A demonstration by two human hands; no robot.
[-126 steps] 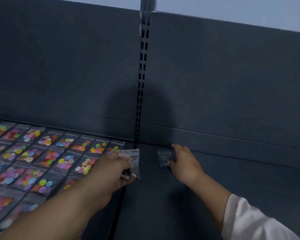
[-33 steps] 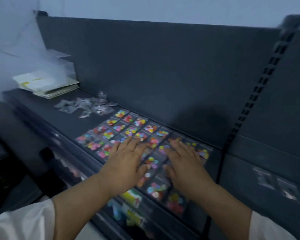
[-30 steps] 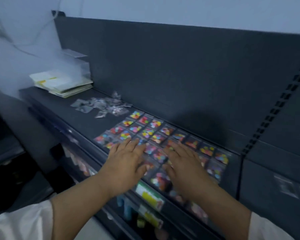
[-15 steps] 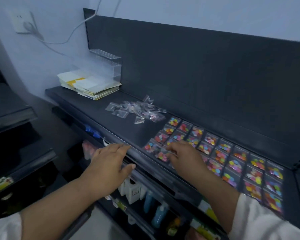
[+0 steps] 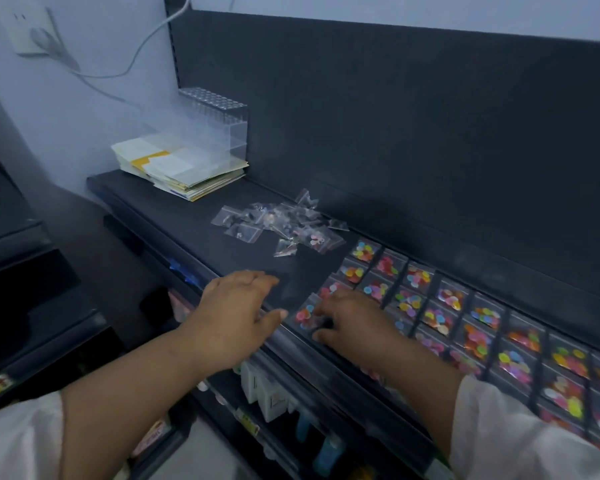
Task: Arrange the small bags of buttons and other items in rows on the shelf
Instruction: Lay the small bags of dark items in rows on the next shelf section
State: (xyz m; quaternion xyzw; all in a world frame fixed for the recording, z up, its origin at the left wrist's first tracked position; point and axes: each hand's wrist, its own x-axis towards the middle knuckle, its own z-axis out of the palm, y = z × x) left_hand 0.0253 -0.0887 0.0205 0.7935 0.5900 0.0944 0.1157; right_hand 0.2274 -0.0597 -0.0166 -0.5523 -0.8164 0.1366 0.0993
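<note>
Both forearms reach palm-down over the shelf's [image 5: 194, 233] near edge. The left hand [image 5: 236, 315] is flat, fingers straight, holding nothing. The right hand [image 5: 352, 322] curls its fingers onto the near-left bag [image 5: 305, 315] of the rows [image 5: 478, 327]; I cannot tell if it grips.

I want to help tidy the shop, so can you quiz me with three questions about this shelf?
1. True or false: the loose pile of clear bags lies left of the rows of button bags.
2. Which hand covers part of the rows?
3. Fill in: the stack of papers sits at the shelf's ___ end.
Key: 1 true; 2 the right hand; 3 left.
</note>
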